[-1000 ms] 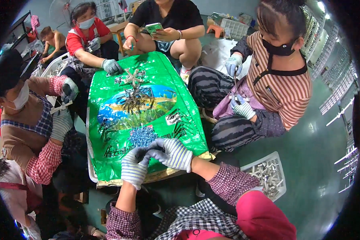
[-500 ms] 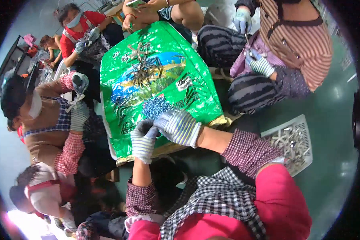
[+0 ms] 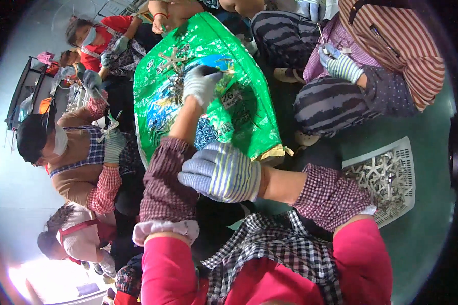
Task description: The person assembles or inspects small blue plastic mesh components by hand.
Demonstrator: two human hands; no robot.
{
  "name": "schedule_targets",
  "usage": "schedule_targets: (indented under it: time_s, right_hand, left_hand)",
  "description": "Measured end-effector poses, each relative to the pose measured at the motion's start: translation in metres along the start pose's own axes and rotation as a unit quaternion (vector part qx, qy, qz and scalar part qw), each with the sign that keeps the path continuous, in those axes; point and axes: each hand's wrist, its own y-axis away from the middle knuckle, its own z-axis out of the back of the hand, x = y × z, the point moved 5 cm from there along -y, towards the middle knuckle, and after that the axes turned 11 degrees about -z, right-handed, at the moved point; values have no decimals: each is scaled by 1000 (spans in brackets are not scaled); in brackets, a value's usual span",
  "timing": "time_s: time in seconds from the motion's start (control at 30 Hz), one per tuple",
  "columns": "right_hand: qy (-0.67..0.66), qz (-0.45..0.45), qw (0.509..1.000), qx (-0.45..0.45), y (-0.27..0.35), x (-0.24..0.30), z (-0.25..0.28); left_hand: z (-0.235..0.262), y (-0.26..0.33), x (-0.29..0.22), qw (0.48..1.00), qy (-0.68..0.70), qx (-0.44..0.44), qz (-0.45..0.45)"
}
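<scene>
My left hand (image 3: 201,85), in a striped glove with dark fingertips, is stretched out over the green plastic sheet (image 3: 259,119). Its fingers look curled together; what they hold, if anything, is hidden. Close by on its left lie dark thin strips (image 3: 176,87) and a pale star-shaped metal part (image 3: 173,60). Nearer to me, a heap of small blue pieces (image 3: 204,133) sits on the sheet. In front of my chest, my right hand (image 3: 221,173) is closed, the back of its striped glove facing up, and anything inside it is out of sight.
A white plastic basket (image 3: 406,173) full of star-shaped metal parts stands at the right. Co-workers sit around the sheet: a person in striped clothes (image 3: 392,56) at the far right, one in a dark cap (image 3: 79,147) at the left, and one in red (image 3: 99,43) behind.
My left hand has left my right hand and reached forward across the sheet. The right hand has come slightly nearer to me and stays closed. The whole view has shifted a little.
</scene>
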Motion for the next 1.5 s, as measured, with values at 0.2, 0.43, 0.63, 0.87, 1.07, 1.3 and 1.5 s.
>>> schedule_targets:
  time_s: [0.2, 0.43, 0.63, 0.87, 1.07, 1.3, 1.5]
  right_hand:
    - [-27, 0, 999, -23, -2, -6, 8]
    - [-31, -7, 999, -29, -4, -12, 6]
    - [-32, -9, 999, -6, -4, -7, -3]
    - [-32, 5, 999, 10, -2, -3, -15]
    - [-12, -4, 998, 63, 2, -5, -23]
    - [-7, -23, 997, 75, -2, -11, -23]
    - [6, -16, 994, 106, -1, -7, -30]
  left_hand:
    - [-44, -26, 29, 995, -23, 30, 90]
    - [-47, -20, 20, 975, -199, 82, 58]
    - [33, -22, 53, 995, -22, -78, -50]
    - [72, 11, 94, 998, -54, 25, 33]
    - [17, 3, 66, 946, -295, 129, 45]
    - [53, 14, 70, 991, -128, 39, 27]
    - [97, 84, 53, 965, 198, -102, 141]
